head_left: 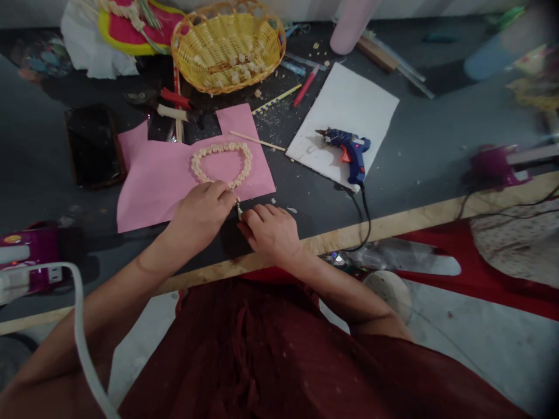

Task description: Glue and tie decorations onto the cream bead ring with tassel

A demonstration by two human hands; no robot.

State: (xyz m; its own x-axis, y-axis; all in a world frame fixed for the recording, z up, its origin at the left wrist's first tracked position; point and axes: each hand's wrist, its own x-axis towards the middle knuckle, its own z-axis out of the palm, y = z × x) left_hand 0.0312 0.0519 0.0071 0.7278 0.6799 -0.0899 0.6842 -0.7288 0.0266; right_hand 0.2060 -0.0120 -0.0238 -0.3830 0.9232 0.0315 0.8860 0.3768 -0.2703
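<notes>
A loop-shaped garland (246, 166) of small cream-coloured pieces lies on a pink sheet (152, 180), its lower end running under my left hand (204, 208). That hand is closed, thumb and fingers pinched at the garland's bottom end. Just below, a small pale green, bud-like piece (240, 210) hangs between my two hands. My right hand (274, 231) is closed too, with its fingertips at this piece near the table's front edge. The exact grip of both hands is partly hidden by the fingers.
A blue glue gun (351, 148) rests on a white board (323, 110) at right. Behind stand a yellow wicker basket (192, 49) and a pink bottle (351, 26). Pliers (168, 107) and a phone (94, 145) lie at left. A white cable (78, 302) crosses lower left.
</notes>
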